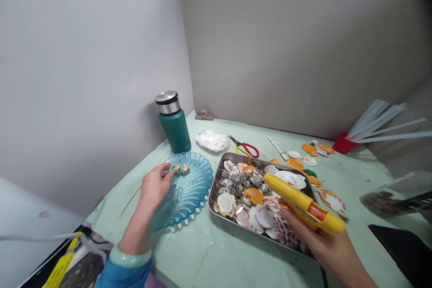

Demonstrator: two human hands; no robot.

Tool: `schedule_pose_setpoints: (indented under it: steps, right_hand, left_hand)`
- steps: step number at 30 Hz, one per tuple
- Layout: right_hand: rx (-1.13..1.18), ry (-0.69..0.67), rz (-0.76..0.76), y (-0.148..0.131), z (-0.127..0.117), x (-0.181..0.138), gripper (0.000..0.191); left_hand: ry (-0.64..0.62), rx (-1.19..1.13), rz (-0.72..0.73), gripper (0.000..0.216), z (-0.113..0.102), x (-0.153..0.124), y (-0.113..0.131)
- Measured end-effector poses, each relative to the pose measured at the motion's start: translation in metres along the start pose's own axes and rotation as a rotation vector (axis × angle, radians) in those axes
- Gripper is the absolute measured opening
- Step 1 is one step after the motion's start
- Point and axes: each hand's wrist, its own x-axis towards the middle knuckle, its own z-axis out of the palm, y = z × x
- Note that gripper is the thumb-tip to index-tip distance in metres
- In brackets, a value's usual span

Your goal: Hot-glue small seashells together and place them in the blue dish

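My left hand (153, 187) rests on the rim of a blue shell-shaped glass dish (189, 191), fingers touching its edge beside two small shells (180, 169) stuck at the rim. My right hand (326, 245) grips a yellow glue gun (303, 204), its nozzle pointing left over a metal tray (216, 184) filled with several mixed seashells.
A green flask (173, 122) stands by the wall corner. Behind the tray lie crumpled tissue (212, 140), red-handled scissors (246, 147), a pen (277, 148) and loose orange and white shells (312, 149). A red cup (342, 144) holds glue sticks at right. A black object (405, 249) lies near right.
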Motion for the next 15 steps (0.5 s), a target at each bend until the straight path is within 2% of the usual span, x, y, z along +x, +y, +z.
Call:
schedule_pose_setpoints:
  steps: [6, 8, 10, 12, 15]
  right_hand:
    - [-0.013, 0.029, 0.032, -0.009, 0.001, 0.002, 0.028]
    - [-0.011, 0.035, 0.031, -0.014, 0.001, 0.002, 0.029]
    - [0.001, 0.069, 0.030, -0.017, 0.001, 0.002, 0.029]
    - [0.007, 0.093, 0.046, -0.018, -0.001, 0.002, 0.029]
    - [-0.010, 0.095, 0.067, -0.017, -0.004, 0.003, 0.027]
  left_hand:
    - [-0.004, 0.041, 0.060, 0.026, 0.006, -0.019, 0.023]
    - [-0.027, 0.024, 0.142, 0.020, 0.014, -0.030, 0.037]
    - [-0.107, -0.019, 0.287, 0.013, 0.025, -0.043, 0.051]
    - [-0.208, -0.047, 0.414, 0.017, 0.038, -0.054, 0.063]
    - [-0.360, -0.091, 0.539, 0.019, 0.059, -0.062, 0.076]
